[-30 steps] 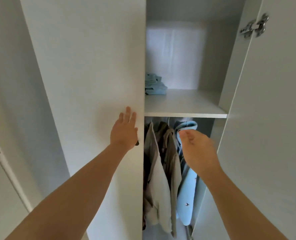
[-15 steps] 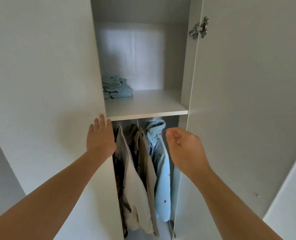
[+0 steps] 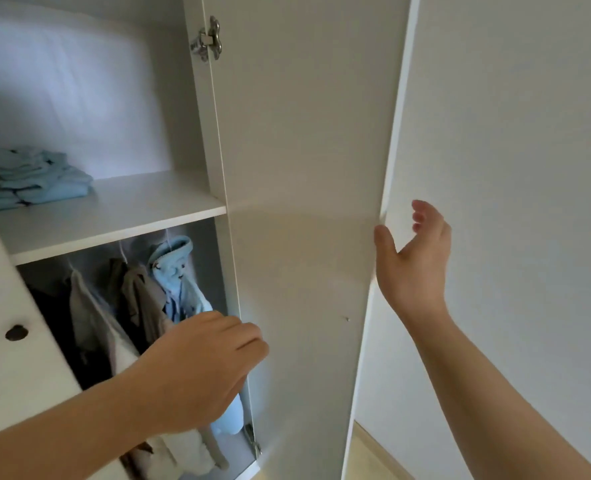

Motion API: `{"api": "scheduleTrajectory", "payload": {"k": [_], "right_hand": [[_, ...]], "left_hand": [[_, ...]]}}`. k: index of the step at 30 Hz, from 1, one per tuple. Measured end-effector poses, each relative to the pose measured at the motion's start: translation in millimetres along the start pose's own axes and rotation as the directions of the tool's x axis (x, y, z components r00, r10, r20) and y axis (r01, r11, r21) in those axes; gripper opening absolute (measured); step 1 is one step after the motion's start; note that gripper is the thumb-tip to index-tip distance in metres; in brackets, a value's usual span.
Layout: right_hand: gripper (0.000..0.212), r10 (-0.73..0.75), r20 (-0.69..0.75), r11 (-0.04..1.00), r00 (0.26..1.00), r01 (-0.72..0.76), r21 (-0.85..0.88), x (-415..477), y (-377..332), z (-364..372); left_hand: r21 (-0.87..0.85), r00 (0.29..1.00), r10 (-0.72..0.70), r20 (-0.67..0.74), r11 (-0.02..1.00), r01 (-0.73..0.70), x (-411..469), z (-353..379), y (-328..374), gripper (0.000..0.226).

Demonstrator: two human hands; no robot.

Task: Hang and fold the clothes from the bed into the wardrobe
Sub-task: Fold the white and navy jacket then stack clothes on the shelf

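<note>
The wardrobe (image 3: 204, 133) has its right door (image 3: 304, 168) swung wide. The door's edge sits between the thumb and spread, unclamped fingers of the right hand (image 3: 413, 258). Hung clothes (image 3: 131, 299) are just behind the loosely curled, empty fingers of the left hand (image 3: 200, 368), and folded clothes (image 3: 31, 178) lie on the shelf (image 3: 114, 209) above and to their left. Storing looks done; closing the doors seems all that is left.

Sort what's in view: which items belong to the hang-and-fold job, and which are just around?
Job:
folded blue clothes on the shelf
hanging clothes below it
right door, with the right hand at its edge
left hand, holding nothing

Just around:
hinge
knob on the left door
floor
</note>
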State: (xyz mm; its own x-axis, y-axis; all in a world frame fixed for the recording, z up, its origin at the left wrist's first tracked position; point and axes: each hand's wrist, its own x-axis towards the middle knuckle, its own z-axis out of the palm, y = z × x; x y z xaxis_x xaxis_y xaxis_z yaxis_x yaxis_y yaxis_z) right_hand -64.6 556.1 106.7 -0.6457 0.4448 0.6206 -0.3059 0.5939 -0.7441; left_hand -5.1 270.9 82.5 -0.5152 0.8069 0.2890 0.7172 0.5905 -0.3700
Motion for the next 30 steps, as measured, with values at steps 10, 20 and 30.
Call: {"api": "scheduleTrajectory", "payload": {"k": [10, 20, 30], "right_hand": [[0.041, -0.090, 0.285, 0.995, 0.954, 0.078, 0.054, -41.1, -12.3, 11.1], [0.044, -0.524, 0.451, 0.849, 0.722, 0.402, 0.343, -96.9, -93.5, 119.4], [0.038, -0.616, 0.585, 0.783, 0.528, 0.490, 0.383, -128.3, -181.4, 270.8]], "left_hand": [[-0.092, 0.953, -0.270, -0.139, 0.962, 0.259, -23.3, -10.8, -25.5, 0.022], [-0.085, 0.774, -0.626, -0.098, 0.780, 0.620, -102.4, -37.7, -49.1, 0.020], [-0.341, 0.188, -0.958, -0.215, 0.254, 0.905, -191.8, -53.5, -28.4, 0.011]]}}
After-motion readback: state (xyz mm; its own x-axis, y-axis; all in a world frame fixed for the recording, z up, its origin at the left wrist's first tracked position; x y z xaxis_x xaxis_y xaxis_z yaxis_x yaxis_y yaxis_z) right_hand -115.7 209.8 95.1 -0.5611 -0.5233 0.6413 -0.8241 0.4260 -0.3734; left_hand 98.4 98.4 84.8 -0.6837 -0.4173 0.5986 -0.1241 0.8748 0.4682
